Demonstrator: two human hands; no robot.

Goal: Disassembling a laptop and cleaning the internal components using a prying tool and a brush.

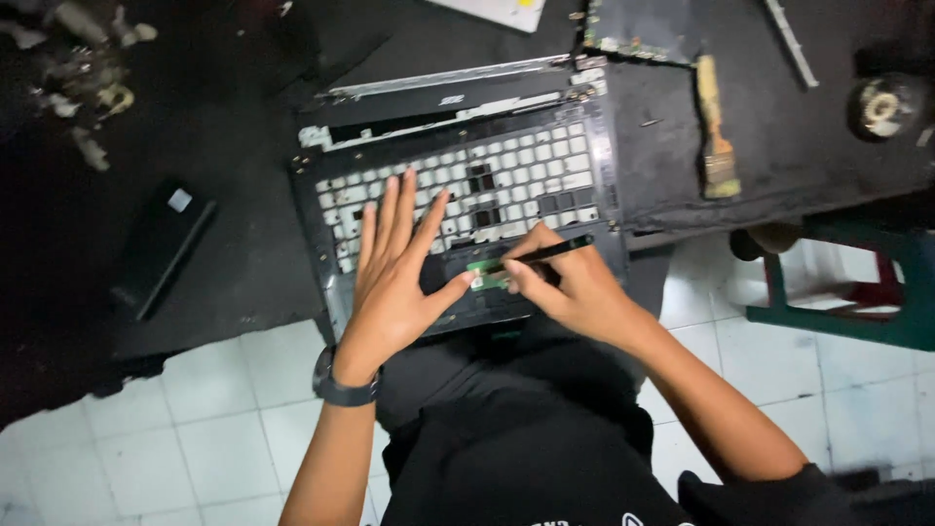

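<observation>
Left hand (394,278), fingers spread wide, rests flat on the dismantled laptop keyboard frame (467,185); right hand (560,282) grips a black screwdriver (541,255) over a small green board (490,265).

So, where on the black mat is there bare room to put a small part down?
One bare patch lies on the black mat between the flat black device and the laptop base. Another lies right of the paintbrush. It is crowded on the keyboard, where the left hand and right hand work, and around the debris.
</observation>
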